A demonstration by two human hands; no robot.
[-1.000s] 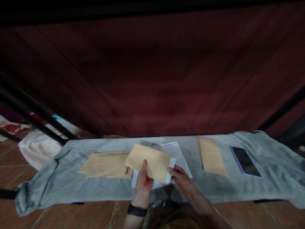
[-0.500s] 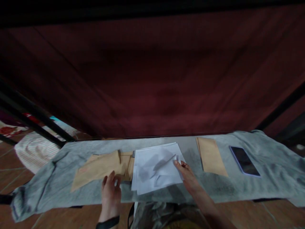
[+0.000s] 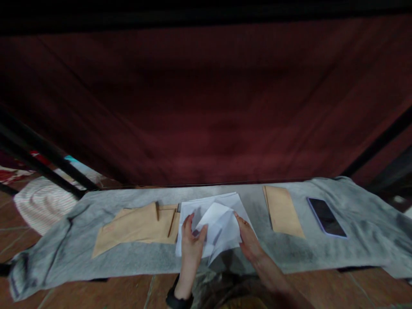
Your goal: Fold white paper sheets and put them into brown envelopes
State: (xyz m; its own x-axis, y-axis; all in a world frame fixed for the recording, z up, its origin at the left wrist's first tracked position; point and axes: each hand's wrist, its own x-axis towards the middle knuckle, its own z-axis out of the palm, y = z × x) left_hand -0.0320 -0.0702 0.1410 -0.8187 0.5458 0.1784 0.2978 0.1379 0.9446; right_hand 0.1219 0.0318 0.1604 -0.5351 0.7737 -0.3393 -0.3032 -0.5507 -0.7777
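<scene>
- A black wristband circles the left wrist at the lower edge, with brown floor tiles below the bench.
- The left hand is spread, its thumb well apart from the fingers, a clear gap between them. It is over the left side of the white papers; whether its fingertips touch them, I cannot tell.
- The right hand is closed on the right edge of a white sheet, fingers close together.
- That sheet is bent and partly raised between the two hands, one corner hanging toward the person.
- Under it lie more white papers, flat and slightly fanned, in the middle of the grey cloth covering the bench.
- Left of the papers, brown envelopes overlap in a loose spread, faint reddish print on one.
- Right of the papers, well apart from them, lies a small pile of brown envelopes, and beyond that a phone, dark screen up, with a lilac edge.
- Farther off, striped fabric shows at the left, and a dark red panel rises behind the bench.
</scene>
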